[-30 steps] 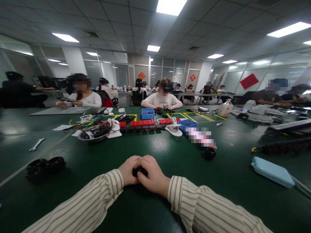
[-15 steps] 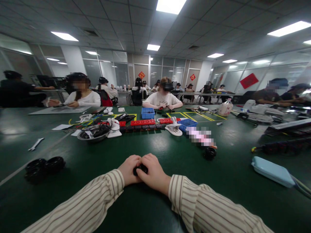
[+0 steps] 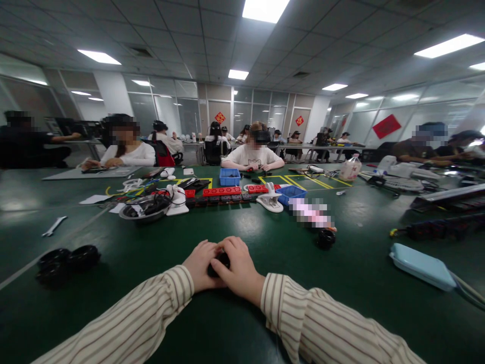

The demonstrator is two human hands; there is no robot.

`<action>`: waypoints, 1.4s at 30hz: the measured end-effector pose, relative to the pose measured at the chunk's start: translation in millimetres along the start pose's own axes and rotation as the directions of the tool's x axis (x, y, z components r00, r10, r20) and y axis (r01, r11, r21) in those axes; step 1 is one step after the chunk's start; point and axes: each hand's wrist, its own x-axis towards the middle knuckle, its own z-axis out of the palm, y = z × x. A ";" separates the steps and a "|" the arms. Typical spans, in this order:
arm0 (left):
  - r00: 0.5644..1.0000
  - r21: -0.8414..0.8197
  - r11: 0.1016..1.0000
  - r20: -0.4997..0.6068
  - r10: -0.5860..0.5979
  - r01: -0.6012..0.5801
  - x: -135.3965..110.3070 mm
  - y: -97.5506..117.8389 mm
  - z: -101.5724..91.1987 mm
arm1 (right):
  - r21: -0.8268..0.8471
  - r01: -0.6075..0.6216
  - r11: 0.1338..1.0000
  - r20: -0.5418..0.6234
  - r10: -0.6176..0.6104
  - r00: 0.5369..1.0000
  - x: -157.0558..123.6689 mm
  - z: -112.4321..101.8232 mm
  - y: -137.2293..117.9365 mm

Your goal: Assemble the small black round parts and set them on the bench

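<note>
In the lower centre of the frame, our left hand (image 3: 200,267) and right hand (image 3: 241,270) are closed around a black object (image 3: 225,260). We judge this step as two-handed handling; the next move calls for steady grip.

This looks like a workshop in an office-style room: the ceiling (image 3: 182,45) has panels and bright lights (image 3: 265,10), glass partitions (image 3: 146,103) surround it, and people (image 3: 244,153) sit at several benches. The green bench (image 3: 151,247) carries a wrench (image 3: 54,226), a bowl (image 3: 140,218) of cables (image 3: 157,203), blue bins (image 3: 229,178) and red blocks (image 3: 222,191).
</note>
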 end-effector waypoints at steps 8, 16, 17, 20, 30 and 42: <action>0.999 0.013 0.999 -0.007 -0.048 0.048 -0.6 2.5 2.2 | -0.045 0.001 0.999 0.017 -0.001 1.000 1.3 6.4 4.3; 0.997 -0.129 0.989 -0.021 0.073 -0.075 0.3 -4.0 3.2 | 0.077 0.150 0.986 0.019 -0.152 0.988 -0.6 4.1 3.5; 0.997 -0.134 0.988 -0.021 0.077 -0.079 0.4 -4.0 2.5 | 0.086 0.156 0.984 0.021 -0.158 0.987 -0.9 3.5 2.8; 0.998 -0.114 0.991 -0.014 0.066 -0.067 0.1 -2.1 0.2 | 0.093 0.150 0.984 0.017 -0.153 0.988 -1.6 1.6 0.8; 1.000 -0.022 1.000 -0.007 -0.014 0.014 -0.6 0.6 2.7 | 0.001 0.022 1.000 0.015 -0.022 1.000 1.0 2.3 1.2; 0.995 -0.211 0.973 0.005 0.098 -0.094 -0.1 -0.5 -3.6 | 0.107 0.179 0.978 0.033 -0.184 0.982 -0.4 1.9 0.3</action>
